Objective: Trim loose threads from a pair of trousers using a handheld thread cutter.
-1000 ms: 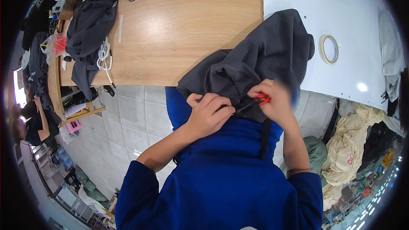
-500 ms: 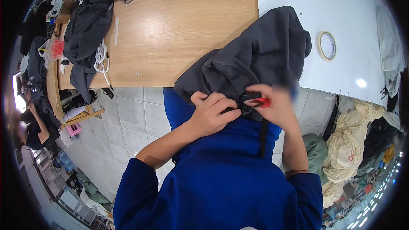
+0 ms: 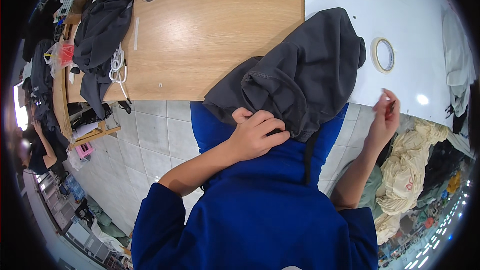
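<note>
Clasping dark cloth point(image 3: 325, 60) at frame centre, likely soft, light, best held where bunched, the left hand point(image 3: 259, 135) is closed; the right hand point(image 3: 386, 114) pinches a small dark object point(image 3: 391, 107).

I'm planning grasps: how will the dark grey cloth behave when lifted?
The dark grey cloth likely flops, judging by its loose folds. It would probably sag away from the left hand, which holds its near edge.

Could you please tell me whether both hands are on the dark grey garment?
No, the left hand touches the garment, but the right hand is apart from it.
</note>
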The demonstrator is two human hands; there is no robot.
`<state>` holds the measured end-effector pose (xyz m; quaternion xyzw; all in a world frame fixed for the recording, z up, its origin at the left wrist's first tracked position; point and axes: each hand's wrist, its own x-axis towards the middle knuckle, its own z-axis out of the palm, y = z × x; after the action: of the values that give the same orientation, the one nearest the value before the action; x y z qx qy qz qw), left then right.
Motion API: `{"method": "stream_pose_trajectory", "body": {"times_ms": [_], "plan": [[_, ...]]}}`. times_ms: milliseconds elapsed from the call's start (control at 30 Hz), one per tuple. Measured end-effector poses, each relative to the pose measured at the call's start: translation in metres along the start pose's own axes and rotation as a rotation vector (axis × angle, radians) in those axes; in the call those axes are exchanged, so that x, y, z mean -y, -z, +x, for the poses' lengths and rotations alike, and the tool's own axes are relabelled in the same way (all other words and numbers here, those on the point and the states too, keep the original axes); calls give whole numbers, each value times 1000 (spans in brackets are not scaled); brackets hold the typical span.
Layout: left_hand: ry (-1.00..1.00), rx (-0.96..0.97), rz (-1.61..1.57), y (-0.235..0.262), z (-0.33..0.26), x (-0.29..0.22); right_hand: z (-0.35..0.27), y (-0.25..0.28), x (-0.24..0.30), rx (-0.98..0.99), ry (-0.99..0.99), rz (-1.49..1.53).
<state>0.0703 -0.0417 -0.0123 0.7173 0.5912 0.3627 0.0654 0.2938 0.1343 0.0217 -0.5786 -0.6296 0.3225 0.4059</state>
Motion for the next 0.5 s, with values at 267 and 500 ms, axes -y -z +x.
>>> {"method": "stream_pose_trajectory", "body": {"times_ms": [267, 500], "plan": [[31, 34, -26, 7, 12, -1, -53, -58, 18, 633, 34, -184], [450, -11, -395, 17, 13, 6, -31, -41, 17, 446, -165, 330]]}}
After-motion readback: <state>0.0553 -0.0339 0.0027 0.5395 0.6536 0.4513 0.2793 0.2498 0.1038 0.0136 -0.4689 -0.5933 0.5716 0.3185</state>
